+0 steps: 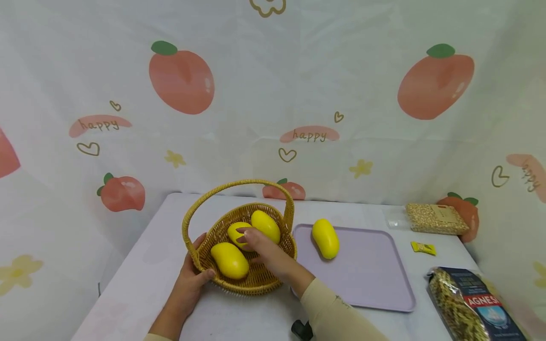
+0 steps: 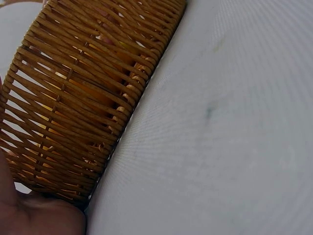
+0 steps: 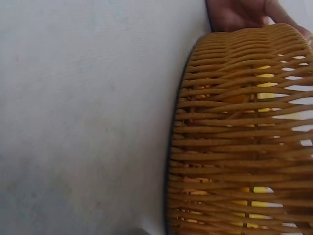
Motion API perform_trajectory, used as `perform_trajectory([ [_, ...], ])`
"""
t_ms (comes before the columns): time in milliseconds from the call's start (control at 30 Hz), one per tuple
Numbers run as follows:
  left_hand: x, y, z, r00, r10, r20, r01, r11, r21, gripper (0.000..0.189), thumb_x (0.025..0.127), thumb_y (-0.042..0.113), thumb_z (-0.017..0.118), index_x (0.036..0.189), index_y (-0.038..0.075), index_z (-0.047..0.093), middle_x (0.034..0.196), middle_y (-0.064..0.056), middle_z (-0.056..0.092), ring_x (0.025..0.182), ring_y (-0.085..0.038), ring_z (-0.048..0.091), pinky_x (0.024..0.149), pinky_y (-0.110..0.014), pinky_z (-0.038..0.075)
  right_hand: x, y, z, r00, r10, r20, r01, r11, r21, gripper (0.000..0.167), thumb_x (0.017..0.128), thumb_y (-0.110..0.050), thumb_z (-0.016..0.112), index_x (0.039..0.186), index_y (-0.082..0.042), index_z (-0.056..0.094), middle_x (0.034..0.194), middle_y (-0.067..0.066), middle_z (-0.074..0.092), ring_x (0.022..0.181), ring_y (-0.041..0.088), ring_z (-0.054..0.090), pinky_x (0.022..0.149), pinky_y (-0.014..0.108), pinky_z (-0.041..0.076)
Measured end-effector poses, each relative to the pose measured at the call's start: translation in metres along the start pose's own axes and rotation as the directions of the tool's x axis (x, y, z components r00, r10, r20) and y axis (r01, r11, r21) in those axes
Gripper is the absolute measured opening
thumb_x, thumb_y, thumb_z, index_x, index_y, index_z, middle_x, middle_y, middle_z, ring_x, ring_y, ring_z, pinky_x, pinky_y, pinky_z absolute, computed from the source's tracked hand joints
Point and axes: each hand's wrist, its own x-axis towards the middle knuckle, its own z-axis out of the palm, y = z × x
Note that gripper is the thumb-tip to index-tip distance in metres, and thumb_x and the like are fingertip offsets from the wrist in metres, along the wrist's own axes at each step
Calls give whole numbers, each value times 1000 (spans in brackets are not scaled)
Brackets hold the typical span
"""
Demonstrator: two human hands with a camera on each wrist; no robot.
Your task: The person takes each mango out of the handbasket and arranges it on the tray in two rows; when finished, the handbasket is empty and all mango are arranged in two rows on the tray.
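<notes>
A brown wicker basket (image 1: 266, 284) with a tall arched handle stands on the table, three yellow mangoes lying in it. My left hand (image 1: 187, 279) holds its left side, thumb at the front rim and fingers round the outside. Over the basket reaches my right hand (image 1: 270, 253), fingers spread and extended across the middle mango (image 1: 235, 231). One mango (image 1: 229, 261) lies at the front left, another mango (image 1: 266, 226) at the back right. In the left wrist view, the left palm (image 2: 46, 215) is against the woven wall (image 2: 73, 98). Wicker hides most of the fruit in both wrist views.
Right of the basket lies a lilac tray (image 1: 367, 284) with a single mango (image 1: 326, 238) near its back left. Farther right are a bag of pale beans (image 1: 435, 219), a small yellow packet (image 1: 423, 248) and a larger labelled bag (image 1: 473, 303). A printed curtain hangs behind the table.
</notes>
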Motion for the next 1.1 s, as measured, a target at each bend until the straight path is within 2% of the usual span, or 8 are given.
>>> perform_trajectory([
  [233,0,0,-1,1000,-19,-5,19,1000,17,89,104,25,79,175,30,25,178,-8,18,154,-16,29,115,-16,31,8,1,7,990,120,80,-115,991,-65,68,113,-61,47,164,-16,48,157,0,54,138,20,55,106,56,52],
  [333,1,0,-2,1000,-23,-2,23,1000,21,88,105,26,77,175,30,24,178,-8,17,155,-18,28,114,-16,32,11,2,8,984,146,97,-135,984,-115,69,111,-61,51,165,-17,49,157,-3,55,135,17,55,103,51,54],
  [433,1,1,-1,1000,-24,0,24,999,23,88,106,27,76,175,29,23,178,-8,16,154,-17,29,114,-16,33,14,5,9,980,172,102,-149,969,-196,72,108,-63,57,165,-20,49,156,-4,55,136,15,55,105,47,52],
  [633,1,0,-1,1000,-29,4,29,1000,-1,87,106,24,76,175,29,23,177,-10,17,151,-16,34,113,-18,36,19,11,10,979,183,95,-140,928,-345,68,103,-56,72,162,-27,54,154,-11,55,140,10,48,119,50,37],
  [833,1,1,1,999,-33,7,33,999,-30,89,106,21,76,175,27,21,177,-9,15,151,-17,35,113,-20,39,21,14,11,977,169,131,-101,904,-416,66,100,-47,80,159,-28,58,153,-17,55,135,7,50,118,50,37],
  [1100,0,2,1,999,-37,3,37,999,-28,90,106,21,76,176,24,19,177,-9,15,151,-18,34,113,-20,39,20,13,11,978,149,144,-80,912,-401,65,98,-34,86,157,-27,60,148,-18,58,123,7,54,112,43,41],
])
